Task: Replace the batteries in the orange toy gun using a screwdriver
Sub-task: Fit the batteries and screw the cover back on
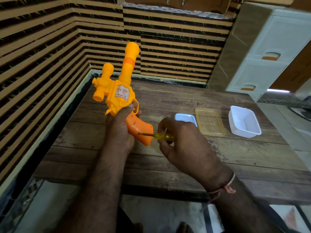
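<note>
Left hand (pixel 120 130) grips the orange gun (pixel 117 91), barrel pointing far; right hand (pixel 183 140) pinches one yellow screwdriver (pixel 161 136), tip touching the grip. Two tubs (pixel 244 122), one lid (pixel 210 121) right.

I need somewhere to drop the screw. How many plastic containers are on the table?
3. A small blue-rimmed tub partly behind the right hand, a clear yellowish tray right of it, and a white tub farthest right. Others may be hidden.
</note>
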`<state>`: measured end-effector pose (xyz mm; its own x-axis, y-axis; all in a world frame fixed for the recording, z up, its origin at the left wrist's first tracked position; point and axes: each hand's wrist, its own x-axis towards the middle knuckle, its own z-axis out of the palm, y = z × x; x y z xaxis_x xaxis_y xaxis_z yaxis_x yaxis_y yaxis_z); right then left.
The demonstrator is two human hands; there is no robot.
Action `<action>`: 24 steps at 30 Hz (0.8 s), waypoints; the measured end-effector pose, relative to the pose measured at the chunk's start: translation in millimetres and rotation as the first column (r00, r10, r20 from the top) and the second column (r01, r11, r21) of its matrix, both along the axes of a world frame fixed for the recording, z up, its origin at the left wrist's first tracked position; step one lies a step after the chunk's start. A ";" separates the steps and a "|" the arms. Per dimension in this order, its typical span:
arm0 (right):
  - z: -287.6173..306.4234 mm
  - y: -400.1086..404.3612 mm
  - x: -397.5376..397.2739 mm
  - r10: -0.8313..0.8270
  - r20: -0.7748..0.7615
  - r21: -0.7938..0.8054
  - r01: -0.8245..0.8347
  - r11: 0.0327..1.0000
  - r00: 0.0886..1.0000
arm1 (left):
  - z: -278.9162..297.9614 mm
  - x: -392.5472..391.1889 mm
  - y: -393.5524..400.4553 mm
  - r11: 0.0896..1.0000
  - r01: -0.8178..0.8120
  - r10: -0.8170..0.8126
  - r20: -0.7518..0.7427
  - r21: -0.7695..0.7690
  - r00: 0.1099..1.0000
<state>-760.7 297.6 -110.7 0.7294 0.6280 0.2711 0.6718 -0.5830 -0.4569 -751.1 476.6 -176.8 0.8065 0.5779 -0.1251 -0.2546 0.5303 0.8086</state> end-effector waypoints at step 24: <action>-0.6 1.8 -2.4 0.030 0.027 0.002 -0.030 1.000 0.999 | 3.7 -2.9 -2.1 0.999 -0.030 0.029 -0.031 -0.030 0.999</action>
